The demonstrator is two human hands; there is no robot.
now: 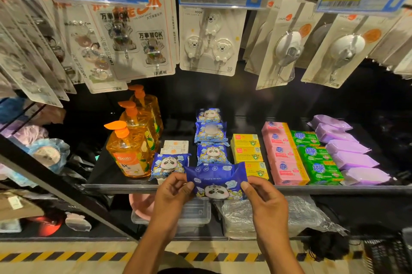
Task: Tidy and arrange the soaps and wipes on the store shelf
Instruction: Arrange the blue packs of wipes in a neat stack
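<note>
Blue panda wipes pack (216,181), held roughly level before the shelf (334,188) edge. Behind it, soap bars (287,171) lie in rows.

Bare hands (172,193), bare forearms (275,238)

Black shelf (104,175): orange bottles (130,151), panda wipes (211,137), soap rows (287,157).

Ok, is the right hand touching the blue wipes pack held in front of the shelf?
Touching. The head view shows the right hand pinching the right end of the blue wipes pack; the left hand pinches the other end.
</note>
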